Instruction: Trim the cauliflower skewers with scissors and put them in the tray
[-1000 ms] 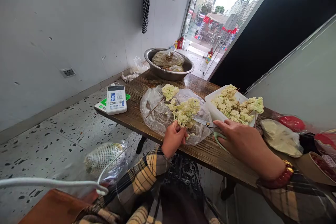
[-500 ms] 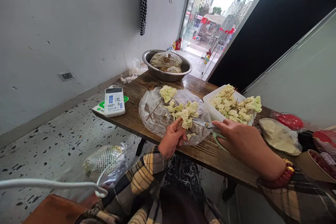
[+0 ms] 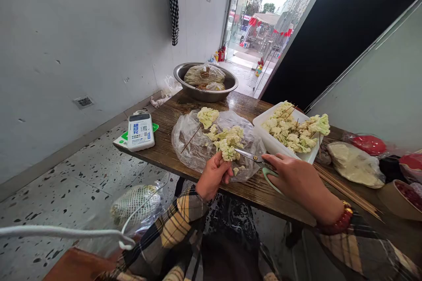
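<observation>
My left hand [image 3: 216, 175] is closed around the lower end of a cauliflower piece [image 3: 228, 148] above a clear plastic bag [image 3: 184, 134] spread on the table. In my right hand [image 3: 293, 182] is a pair of scissors [image 3: 255, 158] with pale green handles. Their blades reach the right side of the held cauliflower. Another floret [image 3: 207, 117] and a thin wooden skewer [image 3: 190, 139] lie on the bag, with small crumbs near my left fingers. Just beyond my right hand, a white plastic tub [image 3: 262, 134] holds many skewered florets [image 3: 290, 129].
A steel basin [image 3: 180, 80] with bagged food stands at the table's far end. A white device [image 3: 141, 131] sits at the left corner. Bare skewers [image 3: 349, 191], a bagged pale stack [image 3: 356, 164] and a paper bowl [image 3: 400, 197] lie right. A netted cauliflower [image 3: 136, 204] rests on the floor.
The scissor blades have shifted left, closer into the held cauliflower. My right hand has moved slightly left, and the bare skewers beside it now show. The view has turned a little.
</observation>
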A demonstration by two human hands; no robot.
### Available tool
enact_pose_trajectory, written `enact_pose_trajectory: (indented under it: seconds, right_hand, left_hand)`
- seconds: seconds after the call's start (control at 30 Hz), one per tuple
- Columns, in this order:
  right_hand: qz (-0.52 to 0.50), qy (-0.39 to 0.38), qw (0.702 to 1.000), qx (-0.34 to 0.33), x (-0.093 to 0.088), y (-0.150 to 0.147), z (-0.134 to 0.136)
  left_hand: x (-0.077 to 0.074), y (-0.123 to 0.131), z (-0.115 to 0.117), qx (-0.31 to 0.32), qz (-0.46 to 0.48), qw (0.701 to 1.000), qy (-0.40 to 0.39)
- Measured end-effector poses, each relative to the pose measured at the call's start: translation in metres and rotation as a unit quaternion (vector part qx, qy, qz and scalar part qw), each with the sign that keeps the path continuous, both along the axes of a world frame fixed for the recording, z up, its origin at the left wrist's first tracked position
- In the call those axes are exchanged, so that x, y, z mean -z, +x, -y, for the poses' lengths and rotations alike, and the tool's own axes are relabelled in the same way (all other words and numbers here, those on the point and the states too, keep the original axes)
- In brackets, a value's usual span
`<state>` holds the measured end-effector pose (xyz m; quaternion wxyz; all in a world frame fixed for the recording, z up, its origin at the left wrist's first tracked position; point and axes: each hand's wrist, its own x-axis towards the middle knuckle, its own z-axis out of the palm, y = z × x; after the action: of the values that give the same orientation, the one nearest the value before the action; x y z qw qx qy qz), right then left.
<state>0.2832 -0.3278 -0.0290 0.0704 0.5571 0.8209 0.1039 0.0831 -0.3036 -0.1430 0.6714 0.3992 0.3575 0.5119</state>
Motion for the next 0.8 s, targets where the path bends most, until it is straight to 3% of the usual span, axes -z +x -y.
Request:
enact_pose_trajectory:
  seconds: [0.33, 0.8]
  right_hand:
    - [-0.066, -0.007, 0.998, -0.002, 0.03, 0.011, 0.001]
    - [-0.142, 0.029, 0.989, -0.028, 0.06, 0.024, -0.011]
  left_hand:
    - [-0.001, 0.005, 0.003, 0.001, -0.13, 0.992, -0.003]
    - [-0.001, 0.009, 0.002, 0.003, -0.179, 0.984, 0.005]
